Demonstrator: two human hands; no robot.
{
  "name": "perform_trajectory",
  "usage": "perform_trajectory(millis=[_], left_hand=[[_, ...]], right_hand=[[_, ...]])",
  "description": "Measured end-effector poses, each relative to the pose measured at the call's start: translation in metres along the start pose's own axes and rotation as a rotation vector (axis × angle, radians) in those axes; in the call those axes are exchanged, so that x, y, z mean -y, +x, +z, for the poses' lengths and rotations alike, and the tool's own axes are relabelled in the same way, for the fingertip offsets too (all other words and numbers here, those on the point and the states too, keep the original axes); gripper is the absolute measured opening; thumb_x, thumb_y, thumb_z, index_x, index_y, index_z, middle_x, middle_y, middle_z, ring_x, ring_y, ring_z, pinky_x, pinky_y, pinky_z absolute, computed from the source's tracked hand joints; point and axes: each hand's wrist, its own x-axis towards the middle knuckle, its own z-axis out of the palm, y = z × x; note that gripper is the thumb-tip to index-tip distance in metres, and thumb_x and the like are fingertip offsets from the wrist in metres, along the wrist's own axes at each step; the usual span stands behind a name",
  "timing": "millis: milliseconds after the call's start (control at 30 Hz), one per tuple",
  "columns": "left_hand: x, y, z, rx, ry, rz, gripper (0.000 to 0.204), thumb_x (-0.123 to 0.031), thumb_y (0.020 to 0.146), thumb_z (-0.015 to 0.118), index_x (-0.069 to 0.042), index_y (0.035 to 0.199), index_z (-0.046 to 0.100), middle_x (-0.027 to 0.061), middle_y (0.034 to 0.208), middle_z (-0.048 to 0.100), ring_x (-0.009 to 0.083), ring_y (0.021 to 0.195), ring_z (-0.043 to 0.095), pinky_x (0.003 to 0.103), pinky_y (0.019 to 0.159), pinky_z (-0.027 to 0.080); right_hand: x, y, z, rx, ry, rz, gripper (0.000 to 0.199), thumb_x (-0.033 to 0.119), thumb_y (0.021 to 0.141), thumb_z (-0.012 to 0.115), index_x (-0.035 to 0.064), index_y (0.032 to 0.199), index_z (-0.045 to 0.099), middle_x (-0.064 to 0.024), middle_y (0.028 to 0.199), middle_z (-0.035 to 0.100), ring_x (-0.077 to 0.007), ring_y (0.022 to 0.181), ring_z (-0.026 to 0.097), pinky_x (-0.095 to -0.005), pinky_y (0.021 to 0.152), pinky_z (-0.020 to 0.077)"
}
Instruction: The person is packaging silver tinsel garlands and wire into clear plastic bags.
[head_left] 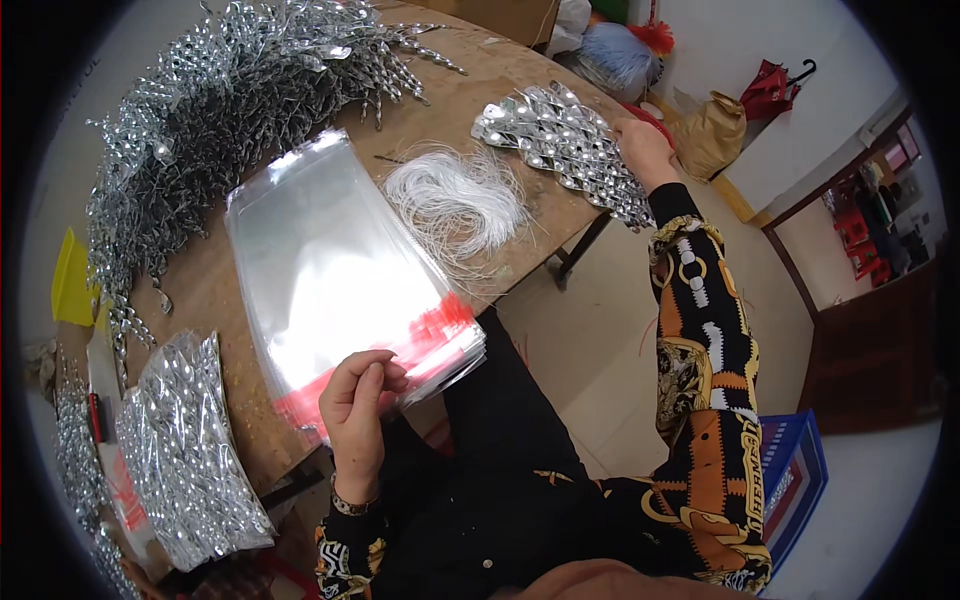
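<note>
Near the table's front edge, my left hand (358, 420) is closed with curled fingers over the red-banded edge of a stack of clear plastic bags (330, 260). Whether anything is pinched in it does not show. My right hand (645, 150) reaches to the table's right edge, beside a pile of twisted silver ornaments (565, 140) and against something red (652, 122). Its fingertips are mostly hidden, so its grip is unclear. Between the bags and that pile lies a loose bundle of white string (455, 200).
A large heap of silver twisted strands (240, 110) covers the table's far left. Filled bags of silver twists (190, 450) lie at the near left, below a yellow container (72, 280). A blue crate (795, 480) stands at the right; a brown sack (710, 135) and red umbrella (770, 92) stand by the wall.
</note>
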Motion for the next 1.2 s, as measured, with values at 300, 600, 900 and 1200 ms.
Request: perform_trajectory(millis=[300, 600, 900, 1200], left_hand=[[-0.004, -0.002, -0.002, -0.008, 0.002, -0.027, 0.017, -0.007, 0.095, 0.048, 0.0, 0.102, 0.062, 0.0045, 0.084, 0.064, 0.0109, 0.077, 0.06, 0.023, 0.073, 0.049], [-0.008, -0.007, -0.008, -0.027, -0.065, -0.059, 0.018, -0.009, 0.096, 0.049, 0.0, 0.104, 0.062, 0.0041, 0.086, 0.064, 0.0101, 0.079, 0.06, 0.023, 0.073, 0.05], [-0.012, -0.007, -0.017, -0.006, -0.047, -0.049, 0.019, -0.007, 0.096, 0.047, 0.001, 0.105, 0.062, 0.0042, 0.086, 0.064, 0.0099, 0.08, 0.06, 0.024, 0.075, 0.05], [-0.015, 0.001, -0.019, 0.001, -0.044, 0.021, 0.018, -0.006, 0.095, 0.047, 0.003, 0.103, 0.061, 0.0063, 0.082, 0.063, 0.0134, 0.078, 0.06, 0.026, 0.074, 0.05]], right_hand=[[0.008, -0.009, -0.015, 0.043, 0.091, 0.057, 0.022, 0.022, 0.085, 0.057, 0.0079, 0.096, 0.069, -0.0171, 0.095, 0.067, -0.0342, 0.09, 0.064, -0.0452, 0.076, 0.0503], [0.006, -0.011, -0.015, 0.01, 0.044, 0.135, 0.025, 0.028, 0.087, 0.055, 0.0111, 0.098, 0.069, -0.0177, 0.093, 0.067, -0.0359, 0.091, 0.063, -0.047, 0.077, 0.0494], [0.036, -0.004, -0.032, -0.153, 0.049, 0.051, 0.023, 0.025, 0.087, 0.055, 0.0095, 0.097, 0.068, -0.0146, 0.094, 0.066, -0.0352, 0.091, 0.062, -0.0449, 0.079, 0.049], [0.162, 0.021, -0.018, -0.091, 0.389, -0.204, 0.021, 0.019, 0.085, 0.059, 0.0018, 0.094, 0.065, -0.0183, 0.09, 0.065, -0.0358, 0.086, 0.062, -0.0412, 0.074, 0.0482]])
